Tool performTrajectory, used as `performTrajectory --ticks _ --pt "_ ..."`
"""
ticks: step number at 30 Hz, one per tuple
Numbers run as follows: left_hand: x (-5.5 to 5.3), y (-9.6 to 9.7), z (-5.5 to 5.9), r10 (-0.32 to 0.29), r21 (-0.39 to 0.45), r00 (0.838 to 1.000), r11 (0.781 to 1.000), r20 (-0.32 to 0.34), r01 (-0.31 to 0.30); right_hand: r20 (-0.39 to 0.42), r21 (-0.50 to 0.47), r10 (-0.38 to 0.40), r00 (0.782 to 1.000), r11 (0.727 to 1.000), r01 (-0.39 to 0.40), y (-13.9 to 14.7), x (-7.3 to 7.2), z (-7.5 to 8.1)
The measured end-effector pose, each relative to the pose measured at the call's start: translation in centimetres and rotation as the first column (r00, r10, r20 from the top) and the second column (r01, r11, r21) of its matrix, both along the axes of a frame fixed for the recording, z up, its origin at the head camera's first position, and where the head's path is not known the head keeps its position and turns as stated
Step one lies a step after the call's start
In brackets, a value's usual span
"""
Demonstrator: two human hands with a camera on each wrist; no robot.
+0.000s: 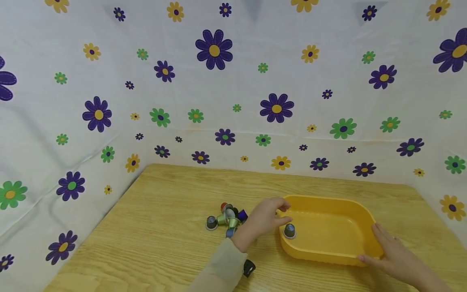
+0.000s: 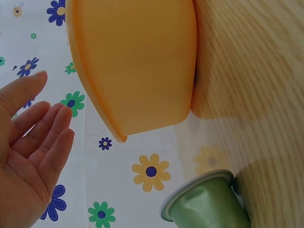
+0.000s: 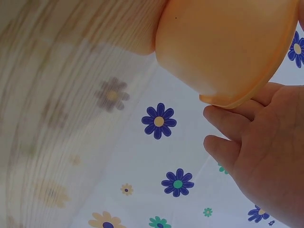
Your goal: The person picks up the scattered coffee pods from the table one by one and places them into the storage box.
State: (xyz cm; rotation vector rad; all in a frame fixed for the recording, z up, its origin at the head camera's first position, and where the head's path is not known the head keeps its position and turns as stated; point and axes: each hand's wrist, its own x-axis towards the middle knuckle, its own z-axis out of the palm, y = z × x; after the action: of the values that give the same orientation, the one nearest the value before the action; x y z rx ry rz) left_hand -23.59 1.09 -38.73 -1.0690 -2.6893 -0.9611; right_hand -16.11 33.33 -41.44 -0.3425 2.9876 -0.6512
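The yellow plastic tub (image 1: 324, 256) is touched at its right end by the right hand (image 1: 395, 253), fingers extended, apparently for steadiness. Nothing is gripped by the relaxed left hand (image 1: 263, 218), just beside a coffee capsule (image 1: 289, 230) at the tub's left end.

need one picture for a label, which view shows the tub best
The head view: it shows the tub nearly whole, inside included. Both wrist views show only part of its outside, cut off at the top edge.
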Motion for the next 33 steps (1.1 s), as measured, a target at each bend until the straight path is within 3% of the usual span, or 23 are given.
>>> performTrajectory --ticks 8,26,33 --pt "-0.2 -0.5 -0.5 0.005 0.016 1.000 1.000 0.006 -0.005 0.009 -0.002 -0.006 1.000 1.000 0.006 0.1 0.1 -0.1" --pt "-0.2 -3.5 0.1 0.078 0.055 0.996 0.995 0.048 -0.080 0.049 -0.012 -0.013 0.999 1.000 0.014 0.1 -0.2 0.3" --pt "-0.1 -5.7 0.0 0.110 0.026 0.994 0.994 0.003 -0.110 0.105 0.033 -0.053 0.993 0.998 0.049 -0.2 -0.3 0.5"
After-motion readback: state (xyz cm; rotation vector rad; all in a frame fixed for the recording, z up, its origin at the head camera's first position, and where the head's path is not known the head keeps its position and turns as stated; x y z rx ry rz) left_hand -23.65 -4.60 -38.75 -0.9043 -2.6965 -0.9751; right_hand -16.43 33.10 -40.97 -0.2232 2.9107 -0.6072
